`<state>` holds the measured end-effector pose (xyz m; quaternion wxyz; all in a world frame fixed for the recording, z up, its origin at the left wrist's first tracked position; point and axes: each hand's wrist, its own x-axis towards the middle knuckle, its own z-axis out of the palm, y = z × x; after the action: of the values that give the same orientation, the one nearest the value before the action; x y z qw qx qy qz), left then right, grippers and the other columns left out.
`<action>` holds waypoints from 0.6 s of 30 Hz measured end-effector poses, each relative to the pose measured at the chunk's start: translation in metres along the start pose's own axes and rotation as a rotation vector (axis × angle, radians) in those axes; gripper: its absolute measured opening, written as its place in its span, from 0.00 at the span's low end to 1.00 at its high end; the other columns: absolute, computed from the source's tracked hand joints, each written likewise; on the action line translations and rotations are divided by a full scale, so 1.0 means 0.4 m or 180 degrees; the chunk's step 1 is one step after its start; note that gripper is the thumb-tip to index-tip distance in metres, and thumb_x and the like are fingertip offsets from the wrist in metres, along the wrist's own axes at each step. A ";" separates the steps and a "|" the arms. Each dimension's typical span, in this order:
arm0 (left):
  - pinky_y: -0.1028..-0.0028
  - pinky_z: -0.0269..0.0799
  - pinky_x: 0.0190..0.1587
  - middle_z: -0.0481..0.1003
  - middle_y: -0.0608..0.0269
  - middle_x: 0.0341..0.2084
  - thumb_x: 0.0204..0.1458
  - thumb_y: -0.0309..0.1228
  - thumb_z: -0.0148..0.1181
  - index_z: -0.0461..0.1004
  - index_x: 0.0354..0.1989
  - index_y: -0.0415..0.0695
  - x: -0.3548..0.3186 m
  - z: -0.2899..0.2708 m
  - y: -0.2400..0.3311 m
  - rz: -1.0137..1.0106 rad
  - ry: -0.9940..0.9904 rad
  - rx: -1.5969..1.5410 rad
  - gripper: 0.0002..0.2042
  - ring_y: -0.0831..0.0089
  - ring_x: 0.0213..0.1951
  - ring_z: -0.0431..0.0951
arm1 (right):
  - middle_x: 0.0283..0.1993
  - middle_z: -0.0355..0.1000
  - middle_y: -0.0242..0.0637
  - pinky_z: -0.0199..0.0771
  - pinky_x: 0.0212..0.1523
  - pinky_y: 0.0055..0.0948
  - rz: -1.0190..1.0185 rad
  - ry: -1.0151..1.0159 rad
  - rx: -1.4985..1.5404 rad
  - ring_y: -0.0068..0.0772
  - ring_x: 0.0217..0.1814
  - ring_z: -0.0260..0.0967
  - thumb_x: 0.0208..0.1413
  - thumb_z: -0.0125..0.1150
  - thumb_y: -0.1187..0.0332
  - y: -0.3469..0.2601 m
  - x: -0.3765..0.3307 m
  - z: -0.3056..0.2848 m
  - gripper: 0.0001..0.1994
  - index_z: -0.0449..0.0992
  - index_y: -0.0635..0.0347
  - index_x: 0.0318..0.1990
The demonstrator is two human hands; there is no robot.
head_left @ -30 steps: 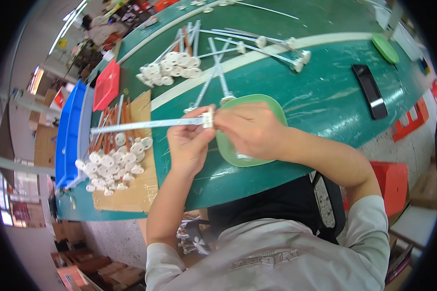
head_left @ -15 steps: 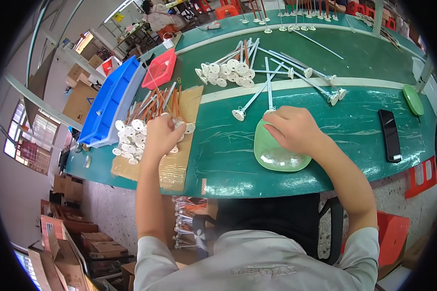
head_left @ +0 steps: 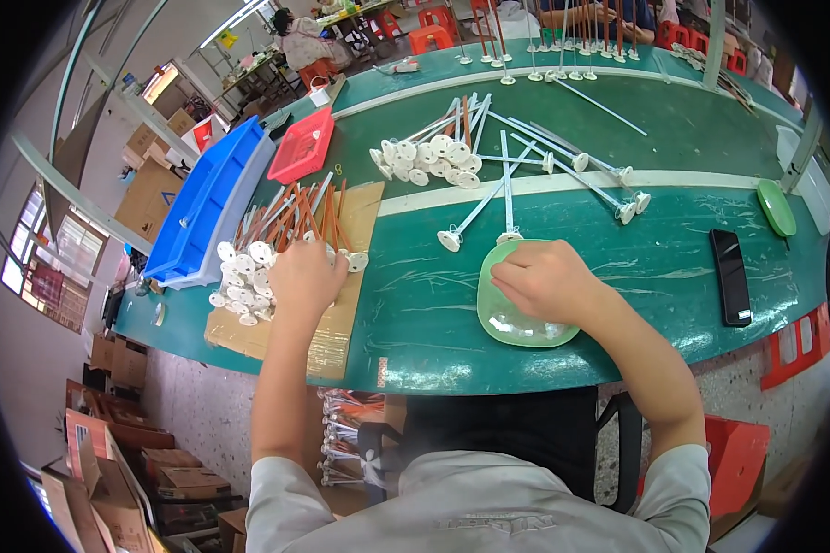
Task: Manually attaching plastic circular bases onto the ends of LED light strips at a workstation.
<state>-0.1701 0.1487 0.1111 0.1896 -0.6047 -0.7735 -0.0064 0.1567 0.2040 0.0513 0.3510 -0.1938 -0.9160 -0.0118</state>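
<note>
both forearms cross the near edge of the worktop. the left hand is toward its left edge, back upward, fingers curled, fingertips hidden. the right hand is farther from that edge, fingers bunched and pointing left, elbow bent outward.

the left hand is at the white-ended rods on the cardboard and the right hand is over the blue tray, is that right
Not quite: the right hand is over the green dish, as the head view shows. The left hand is at the white-ended rods on the cardboard, as you say.
</note>
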 end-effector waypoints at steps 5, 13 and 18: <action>0.58 0.77 0.31 0.76 0.51 0.36 0.49 0.46 0.64 0.80 0.34 0.41 -0.019 -0.016 0.033 0.0094 0.0359 0.0193 0.18 0.53 0.30 0.81 | 0.24 0.72 0.34 0.73 0.26 0.36 -0.0120 -0.0249 -0.0074 0.36 0.28 0.74 0.49 0.65 0.68 -0.001 -0.002 0.001 0.04 0.76 0.54 0.28; 0.61 0.75 0.35 0.76 0.54 0.40 0.48 0.41 0.67 0.76 0.40 0.39 0.009 0.001 0.237 0.1341 0.1351 -0.2085 0.18 0.53 0.34 0.79 | 0.22 0.71 0.32 0.73 0.26 0.35 -0.0129 -0.0257 -0.0127 0.36 0.27 0.73 0.49 0.66 0.68 -0.006 0.004 -0.010 0.04 0.77 0.54 0.29; 0.57 0.72 0.47 0.76 0.50 0.47 0.50 0.44 0.65 0.74 0.51 0.40 0.082 0.151 0.330 0.1349 0.1104 -0.2611 0.24 0.51 0.46 0.76 | 0.24 0.74 0.33 0.74 0.26 0.35 -0.0002 -0.0062 -0.0141 0.37 0.27 0.74 0.48 0.67 0.69 -0.001 0.011 0.005 0.04 0.77 0.55 0.28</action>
<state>-0.0699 0.2292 0.0358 0.0589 -0.7636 -0.5242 -0.3723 0.1523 0.2053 0.0528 0.3376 -0.2013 -0.9190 -0.0303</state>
